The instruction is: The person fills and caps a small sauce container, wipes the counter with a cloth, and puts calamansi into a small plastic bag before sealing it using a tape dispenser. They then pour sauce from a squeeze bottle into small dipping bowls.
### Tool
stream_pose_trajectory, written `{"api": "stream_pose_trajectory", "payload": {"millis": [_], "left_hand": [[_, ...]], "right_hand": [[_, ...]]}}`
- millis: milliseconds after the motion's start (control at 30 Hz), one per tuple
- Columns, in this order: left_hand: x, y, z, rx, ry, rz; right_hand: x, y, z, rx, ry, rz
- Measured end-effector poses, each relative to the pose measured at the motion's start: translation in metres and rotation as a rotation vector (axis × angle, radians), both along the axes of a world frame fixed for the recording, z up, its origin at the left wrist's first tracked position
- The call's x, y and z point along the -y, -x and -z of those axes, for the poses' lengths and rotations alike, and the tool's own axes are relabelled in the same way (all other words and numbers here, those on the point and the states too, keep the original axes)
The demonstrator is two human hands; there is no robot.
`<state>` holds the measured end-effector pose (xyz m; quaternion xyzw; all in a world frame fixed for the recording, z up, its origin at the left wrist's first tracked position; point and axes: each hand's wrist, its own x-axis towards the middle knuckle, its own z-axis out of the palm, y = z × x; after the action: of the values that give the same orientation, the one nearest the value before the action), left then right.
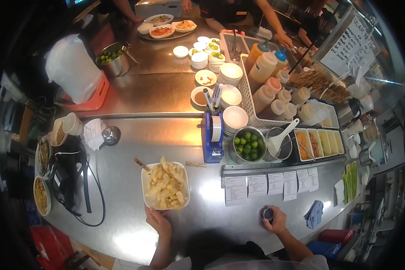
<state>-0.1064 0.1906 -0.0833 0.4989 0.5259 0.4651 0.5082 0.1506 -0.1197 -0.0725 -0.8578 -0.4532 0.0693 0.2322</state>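
Note:
A white square bowl (146,198) heaped with pale, battered fried pieces (166,182) sits over the steel counter in front of me. A brown stick-like thing (141,163) pokes out past its upper left corner. My left hand (158,220) grips the bowl's near edge, its fingers partly hidden under the rim. To the right, my right hand (276,219) is closed around a small dark cup (268,213) at the counter. What the cup holds is too dark to make out. Above the bowl lies a small brown strip (196,164).
A blue tape dispenser (213,139), a pot of green limes (248,145) and order slips (235,188) lie beyond my hands. Black device with a cable (70,180) is left; a blue cloth (314,214) is right. Sauce bottles (263,67) and co-workers' arms (274,22) are farther back.

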Motion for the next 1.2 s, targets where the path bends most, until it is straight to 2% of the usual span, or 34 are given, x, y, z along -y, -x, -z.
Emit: {"api": "stream_pose_trajectory", "payload": {"millis": [567, 633, 700, 733, 767, 800, 833, 900, 933, 967, 1033, 1067, 1100, 1133, 1200], "left_hand": [[-0.002, -0.002, 0.006, 0.026, -0.033, 0.035], [-0.003, 0.006, 0.010, 0.026, -0.003, 0.073], [0.000, 0.006, 0.010, 0.091, -0.029, 0.038], [0.005, 0.015, 0.006, 0.061, -0.006, 0.118], [0.004, 0.019, 0.001, 0.082, 0.066, 0.084], [0.005, 0.017, -0.003, 0.105, 0.129, 0.045], [0.011, 0.017, -0.006, 0.102, 0.130, 0.111], [0.024, 0.031, -0.023, -0.346, -0.174, 0.098], [0.043, 0.022, -0.043, -0.324, -0.223, 0.124], [0.056, 0.012, -0.040, -0.314, -0.228, 0.110], [0.082, -0.019, -0.042, -0.317, -0.283, 0.475], [0.106, -0.042, -0.050, -0.384, -0.648, 0.662], [0.124, -0.078, -0.063, -0.480, -0.722, 0.770], [0.137, -0.114, -0.073, -0.337, -0.685, 0.923], [0.170, -0.179, -0.064, -0.609, -0.897, 0.923]], "right_hand": [[0.009, 0.000, 0.012, 0.032, -0.044, -0.003], [0.009, 0.003, 0.007, -0.048, 0.065, 0.051], [0.001, 0.003, -0.010, -0.119, 0.065, 0.069], [-0.001, 0.005, -0.018, -0.115, -0.021, 0.058], [-0.001, 0.008, -0.030, -0.202, -0.042, 0.077], [0.002, 0.011, -0.027, -0.212, -0.093, 0.093], [0.006, 0.012, -0.022, -0.201, -0.152, 0.097], [0.013, 0.028, -0.031, -0.239, -0.193, 0.297], [0.019, 0.035, -0.035, -0.286, -0.220, 0.419], [0.029, 0.044, -0.035, -0.228, -0.273, 0.457], [0.047, 0.064, -0.044, -0.103, -0.315, 0.454], [0.063, 0.078, -0.034, -0.122, -0.256, 0.488], [0.077, 0.090, -0.023, -0.017, -0.363, 0.466], [0.090, 0.105, -0.030, -0.051, -0.358, 0.497], [0.120, 0.121, -0.033, -0.064, -0.358, 0.490]]}}
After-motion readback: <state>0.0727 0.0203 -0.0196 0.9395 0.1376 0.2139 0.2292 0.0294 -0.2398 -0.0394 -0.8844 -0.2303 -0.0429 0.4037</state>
